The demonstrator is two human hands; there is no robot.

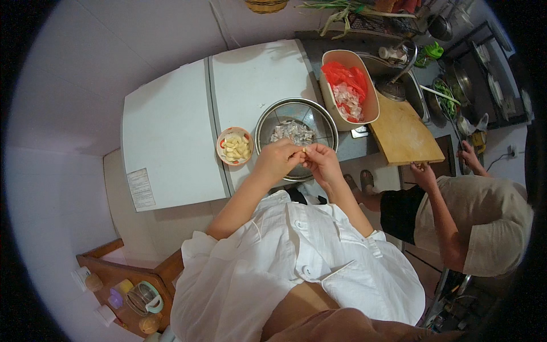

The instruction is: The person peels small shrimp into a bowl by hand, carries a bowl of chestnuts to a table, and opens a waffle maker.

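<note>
My left hand (277, 159) and my right hand (320, 160) meet fingertip to fingertip, pinching a small pale yellow garlic clove (304, 150) between them. Both are over the near part of a round metal strainer or basin (260, 124), where garlic cloves in skins and loose peel (295, 131) lie. To the left, a patterned bowl (219, 150) holds peeled cloves (236, 147). Behind and to the right stands a cream plastic bin (371, 100), with a red plastic bag (346, 77) and papery peel inside.
The bowl and strainer rest on a white chest freezer lid (171, 137). At right, a co-worker (470, 218) touches a wooden cutting board (406, 130) beside a sink (416, 89). A wooden shelf (136, 273) with jars stands at lower left.
</note>
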